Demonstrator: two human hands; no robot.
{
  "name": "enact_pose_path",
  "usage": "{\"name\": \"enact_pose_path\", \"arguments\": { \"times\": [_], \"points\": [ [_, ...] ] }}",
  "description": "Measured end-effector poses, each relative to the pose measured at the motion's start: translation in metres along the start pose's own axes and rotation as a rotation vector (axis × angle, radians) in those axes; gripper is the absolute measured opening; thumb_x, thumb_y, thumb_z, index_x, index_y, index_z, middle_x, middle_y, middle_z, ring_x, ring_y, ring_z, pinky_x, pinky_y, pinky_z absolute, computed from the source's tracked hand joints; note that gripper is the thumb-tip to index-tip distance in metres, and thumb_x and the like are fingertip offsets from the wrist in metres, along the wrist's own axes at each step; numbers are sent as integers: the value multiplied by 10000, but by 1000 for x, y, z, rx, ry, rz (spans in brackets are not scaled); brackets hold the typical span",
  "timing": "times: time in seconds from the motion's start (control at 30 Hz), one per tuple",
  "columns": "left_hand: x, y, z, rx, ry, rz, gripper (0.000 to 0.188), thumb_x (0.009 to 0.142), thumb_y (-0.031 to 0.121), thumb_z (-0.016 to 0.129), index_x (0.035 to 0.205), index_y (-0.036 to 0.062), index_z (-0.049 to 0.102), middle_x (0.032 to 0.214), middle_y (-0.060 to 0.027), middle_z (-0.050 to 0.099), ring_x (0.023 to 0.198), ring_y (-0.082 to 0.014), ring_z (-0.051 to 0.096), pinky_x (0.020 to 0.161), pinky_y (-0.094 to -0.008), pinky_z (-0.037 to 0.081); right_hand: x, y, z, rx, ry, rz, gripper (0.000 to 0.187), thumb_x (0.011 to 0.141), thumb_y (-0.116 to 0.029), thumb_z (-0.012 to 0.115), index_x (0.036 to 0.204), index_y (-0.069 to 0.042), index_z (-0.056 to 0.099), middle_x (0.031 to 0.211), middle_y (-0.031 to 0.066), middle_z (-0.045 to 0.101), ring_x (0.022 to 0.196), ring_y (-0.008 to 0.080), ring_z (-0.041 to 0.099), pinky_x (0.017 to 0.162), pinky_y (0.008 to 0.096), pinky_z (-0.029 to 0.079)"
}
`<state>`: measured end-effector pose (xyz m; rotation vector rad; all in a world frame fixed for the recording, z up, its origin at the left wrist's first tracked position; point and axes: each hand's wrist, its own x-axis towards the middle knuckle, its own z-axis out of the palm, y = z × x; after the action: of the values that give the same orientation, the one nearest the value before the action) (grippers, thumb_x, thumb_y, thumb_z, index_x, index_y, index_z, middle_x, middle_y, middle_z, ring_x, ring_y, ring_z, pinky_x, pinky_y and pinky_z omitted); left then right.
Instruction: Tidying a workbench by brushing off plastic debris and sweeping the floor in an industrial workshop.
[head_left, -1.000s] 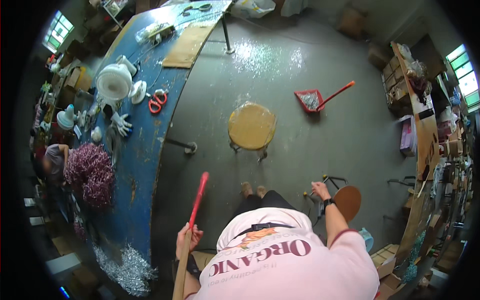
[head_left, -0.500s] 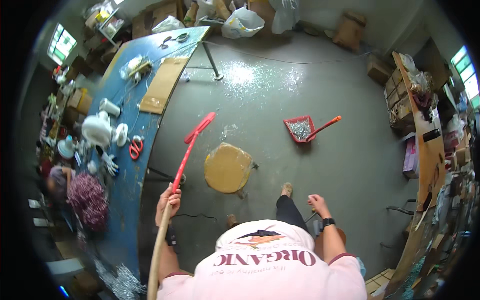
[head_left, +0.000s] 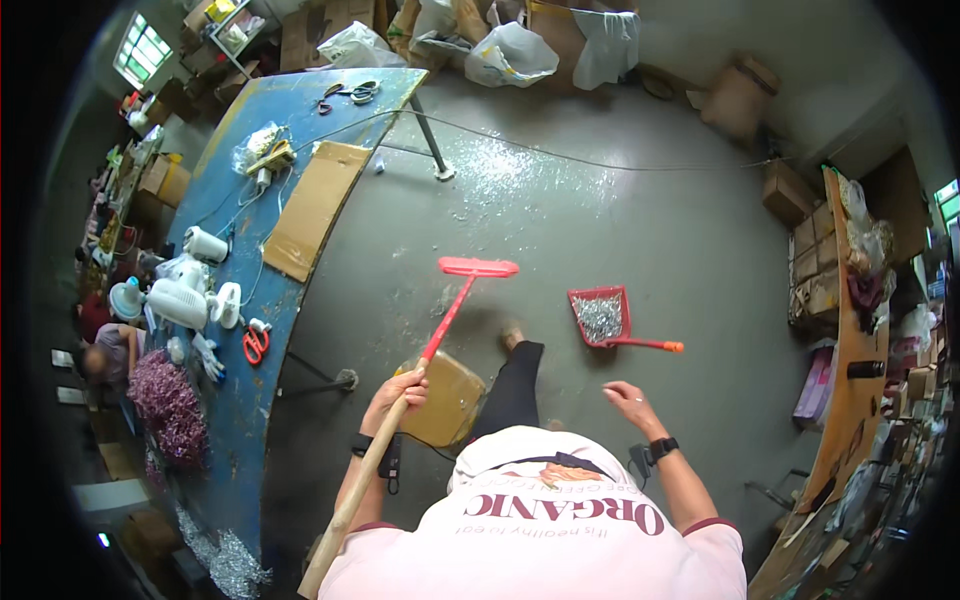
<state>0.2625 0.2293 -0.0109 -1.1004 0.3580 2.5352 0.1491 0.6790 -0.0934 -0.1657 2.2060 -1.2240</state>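
My left hand [head_left: 400,395] is wrapped round the wooden handle of a broom [head_left: 450,320]. Its red head lies out ahead over the grey floor, and the handle's end slants back past my left side. Loosely stretched fingers show on my right hand [head_left: 632,402], which holds nothing and hangs over the floor at my right. Nearest to that hand is a red dustpan [head_left: 626,305] with an orange-tipped handle, and silvery shreds [head_left: 600,318] lie in its pan. A stool with a tan top [head_left: 450,400] stands under my left forearm, partly covered by it.
A long blue table [head_left: 230,400] runs along the left, bearing a white fan [head_left: 180,300], red scissors [head_left: 256,342] and cardboard [head_left: 318,210]. Glittery bits [head_left: 490,180] dot the floor ahead, crossed by a cable [head_left: 600,164]. A wooden bench [head_left: 860,330] lines the right. Another person [head_left: 110,350] is at far left.
The broom head has swung right and turned crosswise. I have stepped forward beside the stool, and the dustpan now sits nearer to me. My right hand's fingers have loosened.
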Motion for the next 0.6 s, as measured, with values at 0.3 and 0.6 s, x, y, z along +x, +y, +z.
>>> {"name": "enact_pose_path", "arguments": {
  "times": [0.3, 0.6],
  "points": [
    [96, 86, 139, 407, -125, -139, 191, 870, 172, 520, 995, 36, 470, 754, -29, 520, 495, -60, 436, 448, -191, 400, 244, -226, 75, -383, -2, -941, 422, 723, -279, 652, 1076, -85, 525, 1027, 112, 544, 1037, 286, 479, 846, 367, 401],
    [-66, 179, 244, 612, -646, 1375, 647, 775, 677, 354, 877, 73, 562, 670, -65, 583, 611, -143, 521, 658, -334, 369, 449, -247, 110, -529, -510, -911, 98, 703, -230, 589, 743, -142, 573, 650, 41, 582, 669, 222, 590, 623, 363, 423]
  ]
}}
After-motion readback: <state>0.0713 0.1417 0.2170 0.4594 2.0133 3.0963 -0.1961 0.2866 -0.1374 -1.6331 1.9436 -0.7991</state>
